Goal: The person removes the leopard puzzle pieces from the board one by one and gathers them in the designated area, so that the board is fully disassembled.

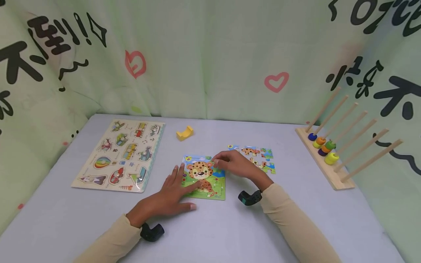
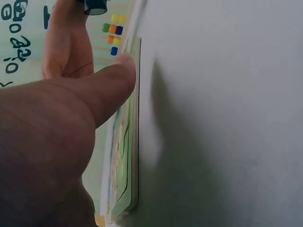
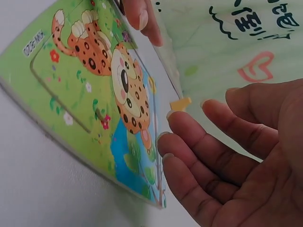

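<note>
A leopard jigsaw board (image 1: 201,175) lies flat, its picture showing a spotted cub on green grass. My left hand (image 1: 171,193) rests across its left side with straight, spread fingers, the index reaching onto the picture. In the left wrist view the left thumb (image 2: 106,87) overlaps the board's edge (image 2: 125,165). At the board's upper right corner is my right hand (image 1: 235,164), fingertips close over it. Seen from the right wrist, the right fingers (image 3: 203,156) are loosely bent and apart from the thumb, with nothing between them.
Jigsaw pieces (image 1: 268,153) with gaps among them lie right of the board, partly behind the right hand. A picture board (image 1: 110,151) with vehicle shapes lies left. A yellow curved block (image 1: 185,133) sits behind. At right stands a wooden peg rack (image 1: 342,179) with coloured beads.
</note>
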Available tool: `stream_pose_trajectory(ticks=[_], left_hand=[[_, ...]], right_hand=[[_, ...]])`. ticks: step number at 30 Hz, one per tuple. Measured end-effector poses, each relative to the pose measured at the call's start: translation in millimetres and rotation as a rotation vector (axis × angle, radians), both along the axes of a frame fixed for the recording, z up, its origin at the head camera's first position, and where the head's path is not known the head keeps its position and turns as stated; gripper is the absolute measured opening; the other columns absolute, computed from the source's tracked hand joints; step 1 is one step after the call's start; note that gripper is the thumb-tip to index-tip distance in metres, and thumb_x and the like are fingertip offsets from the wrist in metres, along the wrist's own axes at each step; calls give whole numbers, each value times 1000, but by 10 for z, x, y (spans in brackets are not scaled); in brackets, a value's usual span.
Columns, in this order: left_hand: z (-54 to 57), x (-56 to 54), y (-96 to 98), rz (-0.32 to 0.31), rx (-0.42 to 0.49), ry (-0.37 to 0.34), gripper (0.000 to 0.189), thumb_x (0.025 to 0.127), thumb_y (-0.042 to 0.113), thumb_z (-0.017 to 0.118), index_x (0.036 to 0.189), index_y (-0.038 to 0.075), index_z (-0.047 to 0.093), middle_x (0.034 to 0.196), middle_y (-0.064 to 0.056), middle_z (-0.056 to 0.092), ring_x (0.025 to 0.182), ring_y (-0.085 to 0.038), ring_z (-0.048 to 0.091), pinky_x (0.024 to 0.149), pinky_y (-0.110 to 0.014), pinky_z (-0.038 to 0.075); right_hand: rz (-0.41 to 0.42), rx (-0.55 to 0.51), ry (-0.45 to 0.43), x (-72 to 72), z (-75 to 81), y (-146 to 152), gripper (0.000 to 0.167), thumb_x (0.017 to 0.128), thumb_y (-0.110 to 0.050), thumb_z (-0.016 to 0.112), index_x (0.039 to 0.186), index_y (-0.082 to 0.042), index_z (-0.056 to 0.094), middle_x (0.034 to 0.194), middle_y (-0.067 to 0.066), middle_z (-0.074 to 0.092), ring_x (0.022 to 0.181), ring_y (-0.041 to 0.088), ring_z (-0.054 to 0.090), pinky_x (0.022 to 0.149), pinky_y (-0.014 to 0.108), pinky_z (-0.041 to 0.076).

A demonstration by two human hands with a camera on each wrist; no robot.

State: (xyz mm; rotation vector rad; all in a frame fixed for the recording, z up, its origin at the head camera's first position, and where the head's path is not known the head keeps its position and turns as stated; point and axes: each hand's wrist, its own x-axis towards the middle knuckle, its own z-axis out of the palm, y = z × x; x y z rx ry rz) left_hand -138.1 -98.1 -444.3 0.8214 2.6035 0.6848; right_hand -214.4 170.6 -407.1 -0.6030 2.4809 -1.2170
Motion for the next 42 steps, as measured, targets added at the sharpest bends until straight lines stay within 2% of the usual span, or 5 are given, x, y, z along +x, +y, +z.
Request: stream_pose_trajectory(ticks=[7, 16, 26, 35, 42], left_hand=[[34, 13, -53, -29, -25, -42, 71, 90, 56, 61, 152, 31, 36, 157, -25, -16, 142, -44, -18, 109, -63, -5], [15, 28, -30, -31, -72, -46, 72, 88, 59, 61, 150, 30, 39, 155, -27, -19, 138, -44, -27, 107, -64, -10], [26, 18, -3, -32, -80, -56, 71, 88, 58, 62, 150, 31, 40, 156, -27, -19, 138, -44, -28, 107, -64, -10], [57, 30, -12, -38, -77, -59, 71, 89, 56, 62, 150, 28, 40, 156, -25, -20, 139, -44, -26, 106, -65, -10], [33, 34, -32, -36, -72, -64, 71, 88, 56, 62, 150, 28, 40, 156, -24, -20, 139, -44, -26, 106, -64, -11]], right_hand=[[64, -77, -62, -25, 36, -195, 34, 100, -30, 57, 118, -3, 67, 103, 5, 69, 97, 19, 63, 89, 38, 48], [92, -141, -222, -51, -45, -401, 30, 102, -17, 52, 120, 4, 63, 103, 12, 69, 93, 24, 67, 83, 34, 53], [110, -142, -227, -82, -38, -612, 27, 102, -18, 52, 118, -1, 65, 105, 11, 69, 96, 24, 67, 82, 34, 52], [165, -167, -341, -64, -23, -733, 29, 103, -15, 50, 121, 4, 62, 112, 15, 67, 101, 25, 66, 86, 35, 52], [131, -179, -347, -42, -76, -770, 32, 102, -21, 53, 118, 4, 65, 106, 14, 69, 98, 23, 66, 82, 35, 53]])
